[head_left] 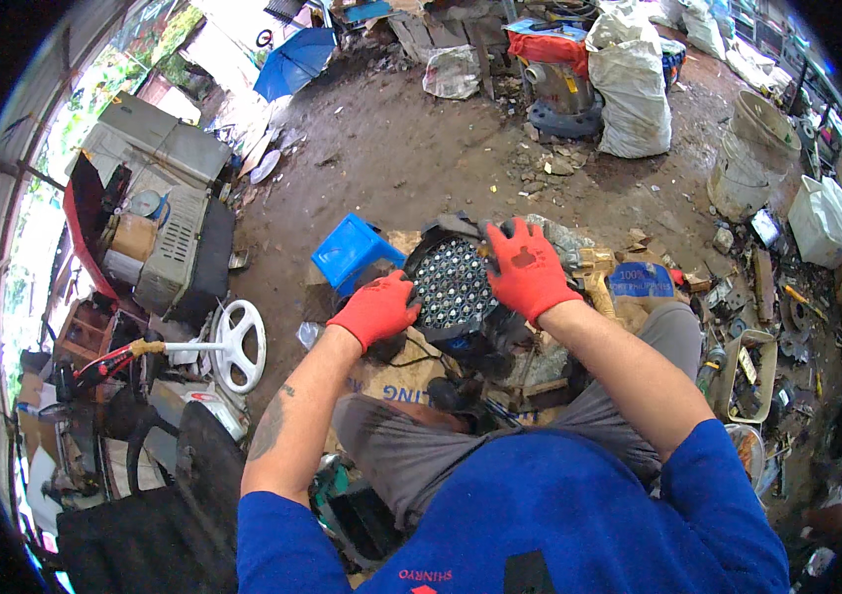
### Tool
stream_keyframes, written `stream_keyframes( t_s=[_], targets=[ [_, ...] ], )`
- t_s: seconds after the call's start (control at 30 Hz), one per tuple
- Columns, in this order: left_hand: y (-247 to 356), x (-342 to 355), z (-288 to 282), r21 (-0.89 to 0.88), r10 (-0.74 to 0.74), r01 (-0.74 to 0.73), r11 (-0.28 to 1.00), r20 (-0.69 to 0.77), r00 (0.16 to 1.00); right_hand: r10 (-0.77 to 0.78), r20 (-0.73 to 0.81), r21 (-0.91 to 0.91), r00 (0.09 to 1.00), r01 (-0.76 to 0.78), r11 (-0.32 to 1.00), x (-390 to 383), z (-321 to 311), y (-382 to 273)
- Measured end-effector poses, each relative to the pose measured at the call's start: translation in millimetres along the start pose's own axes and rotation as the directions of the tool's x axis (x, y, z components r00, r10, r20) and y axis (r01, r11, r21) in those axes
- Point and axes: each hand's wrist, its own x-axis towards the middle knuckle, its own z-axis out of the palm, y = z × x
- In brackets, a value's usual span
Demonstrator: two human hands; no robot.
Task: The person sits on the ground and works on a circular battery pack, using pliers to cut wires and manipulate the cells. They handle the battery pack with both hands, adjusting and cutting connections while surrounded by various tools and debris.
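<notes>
A round black LED stage light (453, 284) lies between my knees, its face of many small clear lenses turned up. My left hand (381, 309), in a red glove, is closed round the light's left edge. On the opposite side my right hand (528, 274), also red-gloved, grips the rim with its fingers bent over the dark housing. The underside of the light and parts of both thumbs are hidden. Beneath it are flattened cardboard (391, 381) and dark scraps, with a thin black cable near my left hand.
A blue plastic box (357, 254) stands just beyond my left hand. To the left are a white handwheel (240, 346) and a grey casing (184, 243). A tan bin of small parts (749, 376) sits at right among metal scrap. White sacks (631, 94) stand farther off.
</notes>
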Motion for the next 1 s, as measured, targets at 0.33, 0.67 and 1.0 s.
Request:
stream_keyframes(
  t_s=[0.33,0.67,1.0],
  targets=[
    [1,12,2,0.138,-0.093,0.076,0.987,0.115,0.989,-0.023,-0.007,-0.126,1.000,0.022,0.992,-6,4,-11],
    [10,3,-9,0.089,-0.048,0.043,0.995,0.063,0.997,-0.034,-0.057,-0.125,0.998,0.026,0.992,-7,5,-10],
    [4,6,-13,0.117,-0.047,0.031,0.993,0.136,0.990,-0.022,-0.049,-0.137,0.999,0.015,0.990,-8,6,-11]
  ],
)
